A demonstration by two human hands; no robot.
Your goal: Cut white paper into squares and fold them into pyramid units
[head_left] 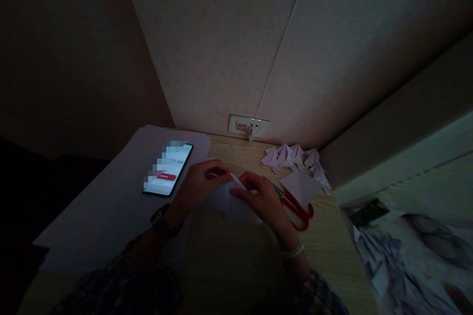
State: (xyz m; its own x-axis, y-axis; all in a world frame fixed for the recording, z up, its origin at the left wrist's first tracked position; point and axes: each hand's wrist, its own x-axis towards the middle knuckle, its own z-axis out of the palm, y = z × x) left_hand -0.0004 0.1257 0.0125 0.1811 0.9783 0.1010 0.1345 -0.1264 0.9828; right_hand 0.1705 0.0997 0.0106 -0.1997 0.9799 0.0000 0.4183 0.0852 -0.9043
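Between my hands is a sheet of white paper [242,209], partly folded, raised to a ridge where both hands meet. My left hand [205,182] pinches the upper edge of the paper with thumb and fingers. On the other side my right hand [260,197] grips the same paper, thumb towards the ridge. The fingertips partly cover the fold. Just right of my right hand lie scissors with red handles [301,221], their blades pointing towards that hand. A flat folded piece of paper [301,185] rests partly over them.
A lit phone [168,170] lies on a stack of white paper [99,197] at the left. Several folded paper shapes [284,155] stand at the back right of the wooden table [332,256]. A wall socket [248,125] sits behind. Crumpled pieces [391,261] lie lower right.
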